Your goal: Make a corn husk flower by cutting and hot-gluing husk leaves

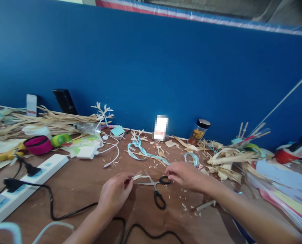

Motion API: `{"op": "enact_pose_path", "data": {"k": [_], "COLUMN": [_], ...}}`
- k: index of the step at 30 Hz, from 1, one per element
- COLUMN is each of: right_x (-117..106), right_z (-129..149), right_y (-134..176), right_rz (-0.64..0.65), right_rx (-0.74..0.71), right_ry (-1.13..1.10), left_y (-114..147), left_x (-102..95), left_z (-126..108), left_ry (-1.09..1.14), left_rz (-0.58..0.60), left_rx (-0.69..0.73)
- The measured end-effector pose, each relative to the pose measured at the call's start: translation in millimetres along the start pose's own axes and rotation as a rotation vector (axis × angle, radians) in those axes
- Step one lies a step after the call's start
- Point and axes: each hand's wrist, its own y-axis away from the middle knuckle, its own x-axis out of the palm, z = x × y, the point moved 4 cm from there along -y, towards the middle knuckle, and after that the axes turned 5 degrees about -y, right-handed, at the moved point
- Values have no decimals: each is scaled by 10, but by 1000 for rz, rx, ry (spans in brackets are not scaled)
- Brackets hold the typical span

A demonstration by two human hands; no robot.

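Note:
Between the bent fingers of my left hand point(117, 191) is a thin pale strip of dried husk point(140, 177), its forked end pointing right. A pair of scissors point(154, 184) with black handles lies in front of me, blades spread toward the left hand. My right hand point(184, 174) is at the upper handle loop, its curled fingertips closed at the loop's edge; the thumb's grip is partly hidden. Behind the hands lies a light-blue ribbon point(138, 150) by a husk flower point(138, 136). Small husk scraps point(161, 149) are scattered around.
A white power strip point(51, 166) with black plugs and cable stands at left, near a white charger point(87, 152). Husk bundles point(224, 161) lie right and left. A black-lidded jar point(200, 131) and a blurred-out phone point(161, 127) stand by the blue partition point(151, 67).

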Motion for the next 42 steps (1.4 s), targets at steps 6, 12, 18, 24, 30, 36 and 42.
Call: {"op": "enact_pose_path", "data": {"k": [6,12,18,24,30,36,42], "right_x": [61,179,298,562,676,615,561], "right_z": [281,465,476,537,569,480,541], "right_y": [75,38,-367,-812,-903,-887,-865], "right_rz": [-53,-6,-63,-69,-54,-77,-111], "right_rx": [-21,-67,-57,-16,-21,-12,-33], "right_ry": [-247,-258,-88,-7,53,82,139], "left_y": [80,194,298,401,459,474,487], "left_x": [124,42,-23,5,-28,-4,0], "left_z": [-78,-99,115,176,243,276,255], "left_ry": [841,1061,1222,1326,1351,1359,1366], "left_rz": [148,60,-178,-206,-214,-215,-195], "left_rx": [-303,-463,-550,-618,-637,-654,-637]}}
